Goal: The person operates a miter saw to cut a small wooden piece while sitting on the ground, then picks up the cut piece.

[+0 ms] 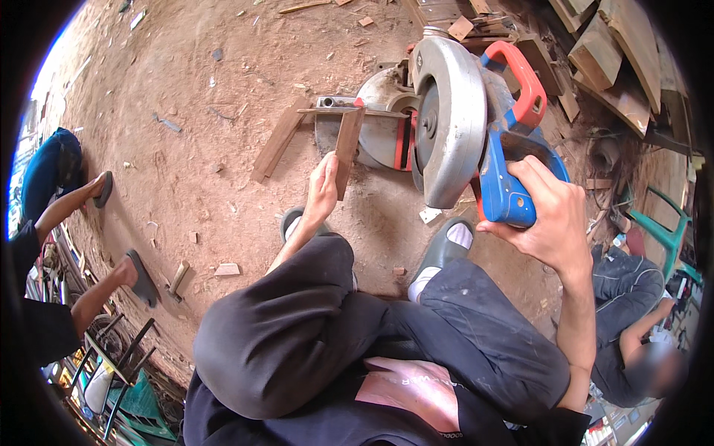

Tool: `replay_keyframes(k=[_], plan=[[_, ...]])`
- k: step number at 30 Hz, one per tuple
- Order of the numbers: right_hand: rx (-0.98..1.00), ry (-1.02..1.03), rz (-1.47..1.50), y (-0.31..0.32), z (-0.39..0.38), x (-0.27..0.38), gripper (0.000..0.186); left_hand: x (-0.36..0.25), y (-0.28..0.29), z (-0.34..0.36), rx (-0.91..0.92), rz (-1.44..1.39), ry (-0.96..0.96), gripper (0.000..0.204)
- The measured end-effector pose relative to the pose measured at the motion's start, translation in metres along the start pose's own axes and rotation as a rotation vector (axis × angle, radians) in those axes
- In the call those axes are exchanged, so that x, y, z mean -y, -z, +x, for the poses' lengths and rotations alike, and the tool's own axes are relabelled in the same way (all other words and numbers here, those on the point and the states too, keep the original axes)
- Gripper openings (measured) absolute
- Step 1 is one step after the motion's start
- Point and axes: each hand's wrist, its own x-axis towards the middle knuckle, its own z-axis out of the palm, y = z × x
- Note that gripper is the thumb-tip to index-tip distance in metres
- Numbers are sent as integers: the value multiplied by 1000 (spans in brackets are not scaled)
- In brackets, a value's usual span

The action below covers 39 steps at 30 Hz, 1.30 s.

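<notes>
While the left hand (322,195) grips a wood strip (346,149), the right hand (554,215) seemingly clasps the saw handle (513,189).

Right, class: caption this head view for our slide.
Left hand steadies a wooden strip while right hand grips the blue saw.

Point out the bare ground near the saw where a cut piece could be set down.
Bare dirt lies left of the loose plank, toward the seated person's sandals. A smaller bare patch sits between the left hand and the grey shoe. Crowded: the wood pile behind the saw held by the right hand.
</notes>
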Motion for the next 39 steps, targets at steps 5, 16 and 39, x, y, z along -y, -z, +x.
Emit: replay_keyframes(k=[5,16,39], plan=[[-1,-19,-26,0,-2,1,75,8,-15,4,12,-275,18,29],[-19,-10,-42,1,-1,1,79,9,-11,5,24,-477,16,46],[-20,2,-26,4,4,7,73,-30,18,19,-23,684,-338,31]])
